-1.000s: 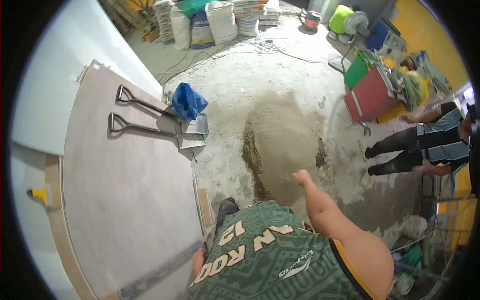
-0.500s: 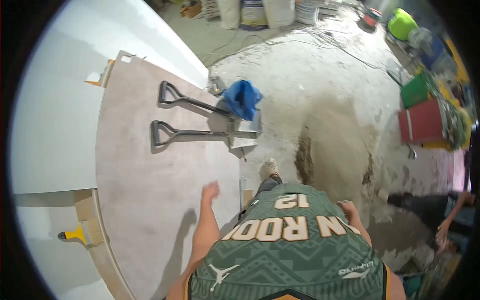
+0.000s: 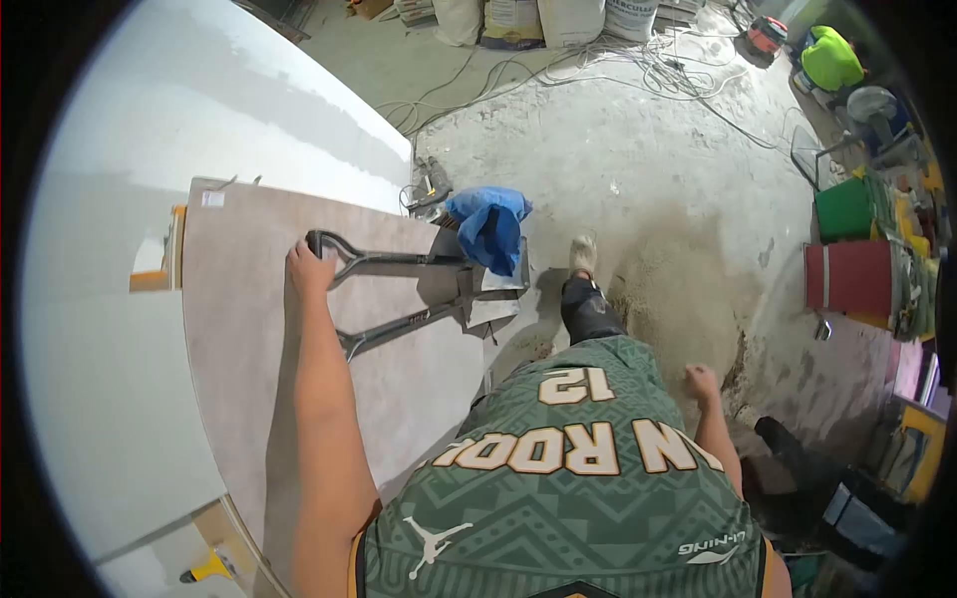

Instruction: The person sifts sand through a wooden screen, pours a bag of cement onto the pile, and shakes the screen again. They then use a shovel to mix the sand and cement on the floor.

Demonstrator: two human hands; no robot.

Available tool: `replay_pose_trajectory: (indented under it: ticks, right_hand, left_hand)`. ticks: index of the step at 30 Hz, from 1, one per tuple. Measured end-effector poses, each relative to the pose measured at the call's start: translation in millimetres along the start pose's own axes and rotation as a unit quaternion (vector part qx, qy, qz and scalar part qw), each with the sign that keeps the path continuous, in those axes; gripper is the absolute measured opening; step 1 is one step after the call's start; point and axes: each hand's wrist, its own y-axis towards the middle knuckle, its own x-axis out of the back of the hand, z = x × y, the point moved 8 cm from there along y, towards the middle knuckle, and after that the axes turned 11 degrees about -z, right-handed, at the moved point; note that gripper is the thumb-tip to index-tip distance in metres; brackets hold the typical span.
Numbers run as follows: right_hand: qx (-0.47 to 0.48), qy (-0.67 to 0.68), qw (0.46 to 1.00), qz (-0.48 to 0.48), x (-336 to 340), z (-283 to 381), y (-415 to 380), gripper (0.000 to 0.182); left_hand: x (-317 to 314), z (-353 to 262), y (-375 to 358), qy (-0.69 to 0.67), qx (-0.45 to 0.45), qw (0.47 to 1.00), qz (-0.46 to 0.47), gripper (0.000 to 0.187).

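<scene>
My left hand (image 3: 312, 267) is at the D-shaped grip of the farther shovel (image 3: 404, 259), its fingers closed around the grip. A second shovel (image 3: 414, 321) lies beside it, its handle partly behind my left forearm. Both rest on a large pale brownish panel (image 3: 389, 399), with their metal blades at its right edge. A blue bag (image 3: 490, 227) covers part of the farther blade. To the right, my right hand (image 3: 701, 381) hangs over the floor beside my body, fingers curled and apparently holding nothing.
A white wall board (image 3: 110, 389) stands at left, with a yellow-handled brush (image 3: 209, 568) below. Cables (image 3: 668, 70) cross the floor near several sacks (image 3: 513, 22). Damp sandy floor (image 3: 688, 289) lies ahead. Red (image 3: 847, 277) and green (image 3: 842, 209) containers stand right; a person's dark-clothed leg (image 3: 788, 448) shows lower right.
My left hand has reached forward onto the farther shovel's grip. The nearer shovel's handle now slants differently. My foot has stepped ahead, and the person at right shows less.
</scene>
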Motion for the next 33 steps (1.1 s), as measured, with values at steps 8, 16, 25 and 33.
replay_pose_trajectory:
  ticks: [8, 16, 25, 33]
  right_hand:
    - [0.075, -0.193, 0.973, 0.107, -31, 151, 99, 0.038]
    - [0.345, -0.414, 0.829, 0.149, -161, 546, 192, 0.059]
    - [0.429, -0.437, 0.742, 0.274, -473, 616, 64, 0.114]
    - [0.281, -0.308, 0.779, 0.469, -582, 533, 45, 0.091]
  left_hand:
    - [-20, -31, 22, 0.136, 0.065, 0.988, -0.035, 0.055]
    - [-48, -23, 4, 0.049, 0.221, 0.964, 0.136, 0.063]
    - [-30, -82, -25, -0.121, 0.413, 0.885, 0.178, 0.025]
    - [5, -182, 47, 0.030, 0.143, 0.986, 0.078, 0.022]
